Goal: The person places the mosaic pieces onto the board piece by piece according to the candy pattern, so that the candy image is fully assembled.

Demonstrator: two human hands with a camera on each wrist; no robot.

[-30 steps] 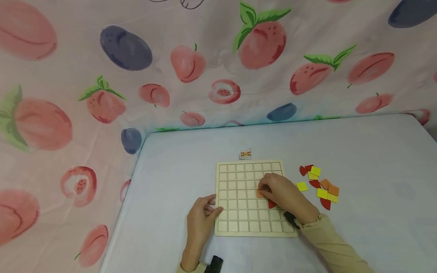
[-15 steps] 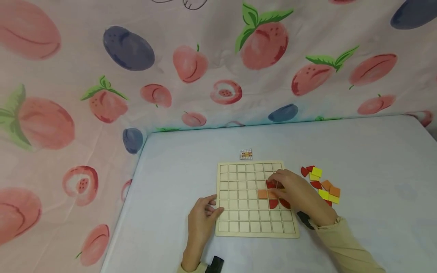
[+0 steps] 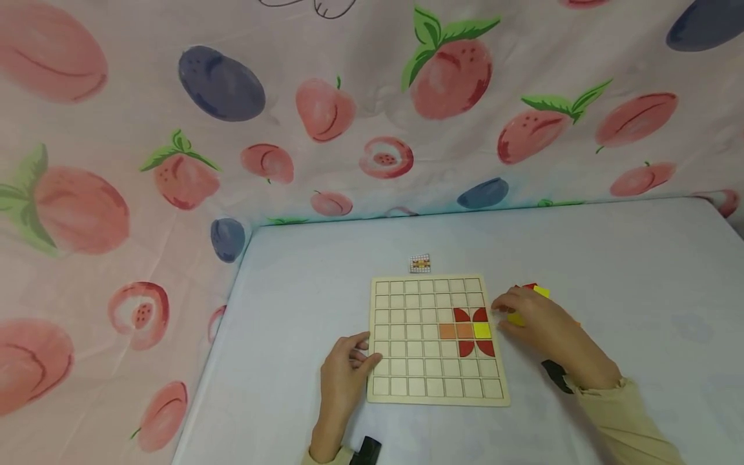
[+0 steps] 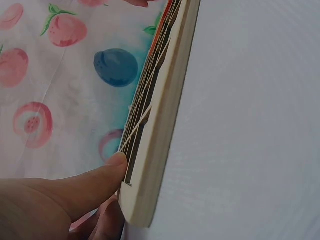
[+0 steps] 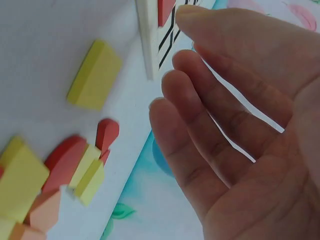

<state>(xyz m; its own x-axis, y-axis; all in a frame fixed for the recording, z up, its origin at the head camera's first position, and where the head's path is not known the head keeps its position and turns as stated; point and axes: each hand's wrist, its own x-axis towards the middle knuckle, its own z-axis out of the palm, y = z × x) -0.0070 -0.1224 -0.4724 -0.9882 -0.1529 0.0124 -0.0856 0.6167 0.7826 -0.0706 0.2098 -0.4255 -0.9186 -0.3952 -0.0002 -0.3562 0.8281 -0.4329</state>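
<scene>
A pale wooden grid board (image 3: 407,368) lies on the white table. On its right side sit two orange squares (image 3: 447,331), a yellow square (image 3: 482,330) and several red quarter-round pieces (image 3: 467,349) around them. My left hand (image 3: 343,371) holds the board's left edge, thumb on top and the other fingers at the side. In the left wrist view the thumb (image 4: 92,187) presses on the rim. My right hand (image 3: 537,323) hovers just right of the board with fingers apart and nothing in them. Under it lies a loose yellow tile (image 5: 95,77), partly hidden in the head view.
A pile of loose tiles lies right of the board, mostly behind my right hand in the head view; red (image 5: 65,162), yellow (image 5: 22,180) and orange (image 5: 45,210) ones show. A small pattern card (image 3: 420,263) lies beyond the board. Fruit-print cloth (image 3: 325,148) backs the table.
My right hand has left the board and moved right over the loose tiles. The yellow square and red pieces on the board's right side are now uncovered. The left hand stays put.
</scene>
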